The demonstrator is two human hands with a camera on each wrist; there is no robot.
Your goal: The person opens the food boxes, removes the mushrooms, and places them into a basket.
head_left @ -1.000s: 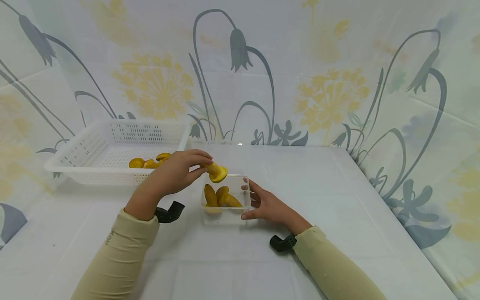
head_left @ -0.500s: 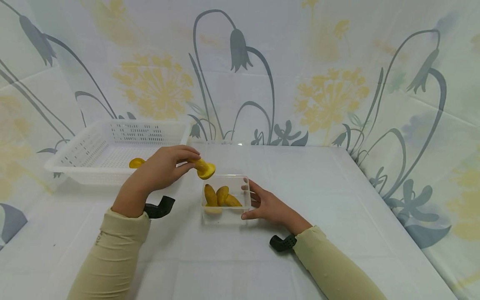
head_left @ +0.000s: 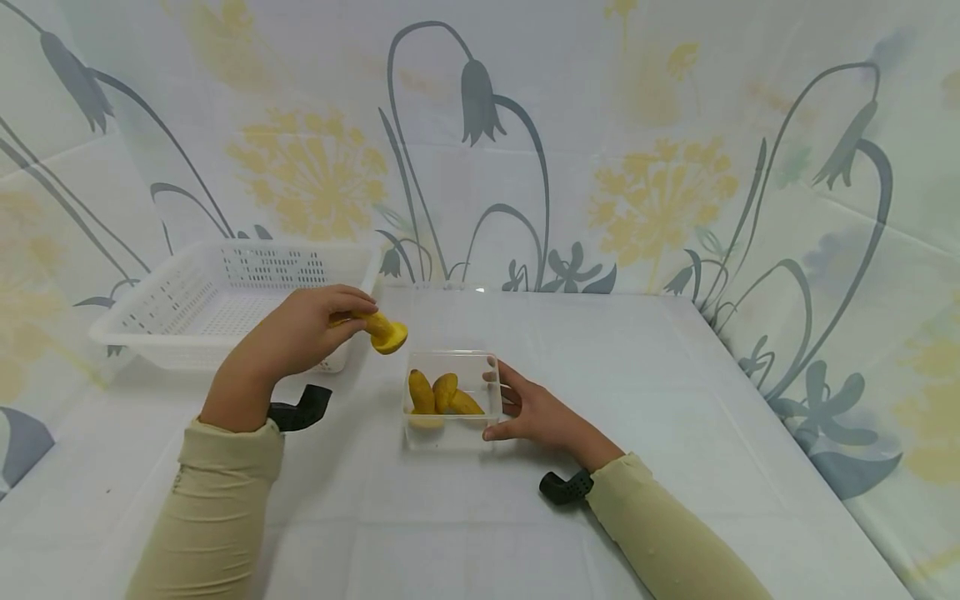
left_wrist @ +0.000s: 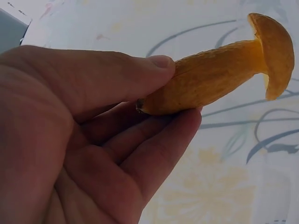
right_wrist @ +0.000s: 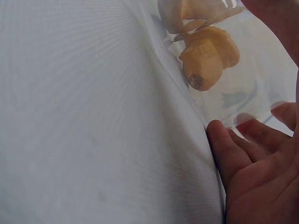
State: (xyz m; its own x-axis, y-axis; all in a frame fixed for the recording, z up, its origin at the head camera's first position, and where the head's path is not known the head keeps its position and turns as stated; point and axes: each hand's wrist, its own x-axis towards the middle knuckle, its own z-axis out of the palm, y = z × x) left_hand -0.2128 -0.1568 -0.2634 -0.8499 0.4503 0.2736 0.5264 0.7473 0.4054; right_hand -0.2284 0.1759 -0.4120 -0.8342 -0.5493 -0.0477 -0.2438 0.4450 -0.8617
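A yellow mushroom (head_left: pixel 386 333) with a rounded cap is pinched by its stem in my left hand (head_left: pixel 288 333). The left wrist view shows the thumb above and the fingers below the mushroom's stem (left_wrist: pixel 201 79), cap pointing away. This hand hovers at the right front of a white perforated basket (head_left: pixel 187 342). My right hand (head_left: pixel 536 412) holds the right end of a clear plastic box (head_left: pixel 453 429), its thumb near the front corner. Several mushrooms (head_left: pixel 444 392) lie inside the box; the right wrist view shows some mushrooms (right_wrist: pixel 203 65) through its wall.
A white cloth (head_left: pixel 652 383) covers the table, with a flower-patterned cloth (head_left: pixel 570 150) hanging behind and at the sides. The basket stands at the back left; my left hand and forearm hide part of its inside.
My left hand has moved left, from above the box to the basket's side, still pinching the mushroom. It now covers the mushrooms seen earlier in the basket. The right hand and box stay put.
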